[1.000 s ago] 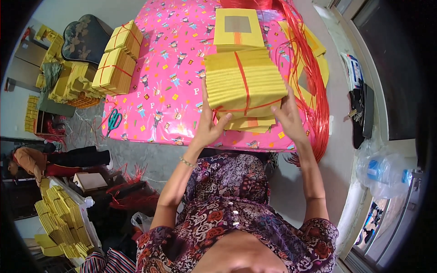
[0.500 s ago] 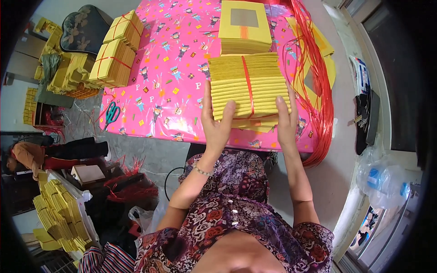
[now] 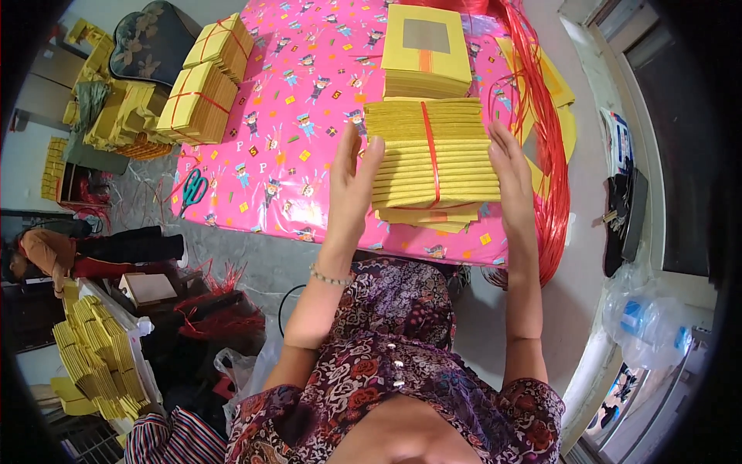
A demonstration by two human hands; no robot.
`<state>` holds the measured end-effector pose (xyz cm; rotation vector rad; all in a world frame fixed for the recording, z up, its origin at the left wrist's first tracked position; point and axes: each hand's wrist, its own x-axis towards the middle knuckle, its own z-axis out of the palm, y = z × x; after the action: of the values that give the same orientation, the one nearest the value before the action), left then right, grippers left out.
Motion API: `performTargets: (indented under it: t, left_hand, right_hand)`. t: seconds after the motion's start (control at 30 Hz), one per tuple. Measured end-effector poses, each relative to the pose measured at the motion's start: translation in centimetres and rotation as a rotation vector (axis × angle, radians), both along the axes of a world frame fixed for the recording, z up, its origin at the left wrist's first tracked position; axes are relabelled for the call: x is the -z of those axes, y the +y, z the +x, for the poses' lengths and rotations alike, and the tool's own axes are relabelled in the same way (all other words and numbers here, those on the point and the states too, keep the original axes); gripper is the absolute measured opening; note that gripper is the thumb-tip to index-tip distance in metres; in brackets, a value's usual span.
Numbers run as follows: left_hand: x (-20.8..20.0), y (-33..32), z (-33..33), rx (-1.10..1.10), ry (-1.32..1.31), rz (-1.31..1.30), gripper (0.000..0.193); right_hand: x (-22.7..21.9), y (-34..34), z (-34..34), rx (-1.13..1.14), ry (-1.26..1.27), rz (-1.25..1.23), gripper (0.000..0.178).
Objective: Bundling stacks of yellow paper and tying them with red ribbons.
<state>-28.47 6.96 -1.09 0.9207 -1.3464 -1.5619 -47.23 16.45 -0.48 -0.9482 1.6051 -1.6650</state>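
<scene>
A thick bundle of yellow folded paper pieces (image 3: pixel 402 166), tied with a red plastic strip (image 3: pixel 431 151), lies on the pink patterned tablecloth (image 3: pixel 270 166) near the table's front edge. My left hand (image 3: pixel 352 182) stands at the bundle's left side, palm inward, fingers stretched and thumb apart, its thumb overlapping the bundle's edge. At the opposite side, my right hand (image 3: pixel 514 178) is held upright with straight fingers along the right end. Whether either palm touches the paper cannot be made out. A few loose yellow sheets (image 3: pixel 433 221) stick out beneath the bundle's near side.
Behind the bundle is a stack of yellow pieces with a grey window (image 3: pixel 425 35). Red plastic strips (image 3: pixel 553 178) hang over the table's right side. Teal-handled scissors (image 3: pixel 195 188) and tied yellow bundles (image 3: pixel 197 100) are on the left. Another person (image 3: pixel 54 255) is at far left.
Both hands have let go of the bundle: the thumbs have come off its top, and the fingers are now straight at its two sides. The bundle still lies on the table.
</scene>
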Motion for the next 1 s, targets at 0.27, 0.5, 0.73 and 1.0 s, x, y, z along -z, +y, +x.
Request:
performTargets:
  t: [0.27,0.5,0.73,1.0]
  left_hand:
    - [-0.3,-0.4,-1.1,0.150,0.088,0.206,0.065]
    - [0.0,-0.8,-0.7,0.191,0.082,0.243,0.064]
    - [0.1,-0.7,-0.5,0.181,0.106,0.196,0.065]
    - [0.0,-0.9,-0.2,0.182,0.062,0.342,0.071]
  right_hand:
    - [1.1,-0.7,-0.7,-0.147,-0.070,0.080,0.057]
    - [0.8,-0.5,-0.3,-0.159,-0.028,0.067,0.059]
    - [0.4,-0.5,-0.5,-0.206,-0.013,0.118,0.060]
    - [1.6,0.6,-0.7,-0.176,-0.521,0.040,0.054]
